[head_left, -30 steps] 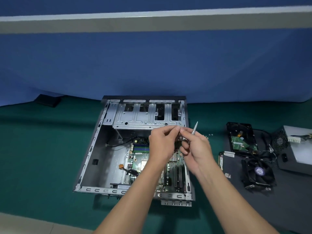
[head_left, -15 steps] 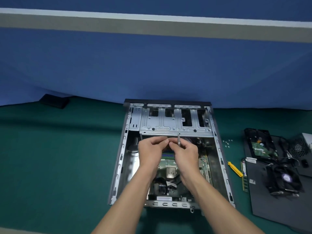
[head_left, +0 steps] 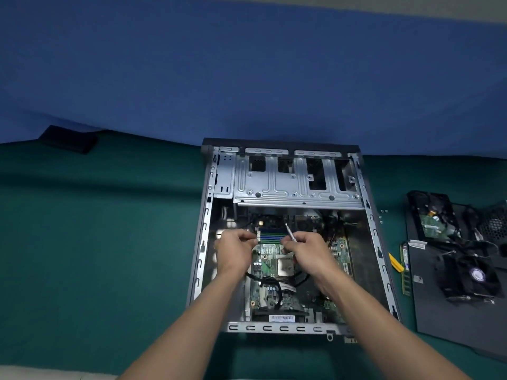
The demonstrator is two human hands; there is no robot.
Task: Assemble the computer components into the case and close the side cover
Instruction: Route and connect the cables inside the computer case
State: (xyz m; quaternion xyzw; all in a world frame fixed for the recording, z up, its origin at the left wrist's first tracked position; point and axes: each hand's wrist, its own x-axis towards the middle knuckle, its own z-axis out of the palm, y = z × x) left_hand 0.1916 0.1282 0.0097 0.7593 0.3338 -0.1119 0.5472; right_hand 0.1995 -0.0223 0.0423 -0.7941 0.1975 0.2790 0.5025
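Over the motherboard (head_left: 267, 266) inside the open case (head_left: 299, 192), the right hand (head_left: 310, 250) pinches a thin silver tool (head_left: 289, 233). The left hand (head_left: 233, 248) is curled, and I cannot tell around what. They seem to be working on the board. Next, the tip needs careful aiming.

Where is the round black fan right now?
In the head view, the fan sits on the far right, outside the case, on the dark panel lying on the green table, just nearer than the hard drive.
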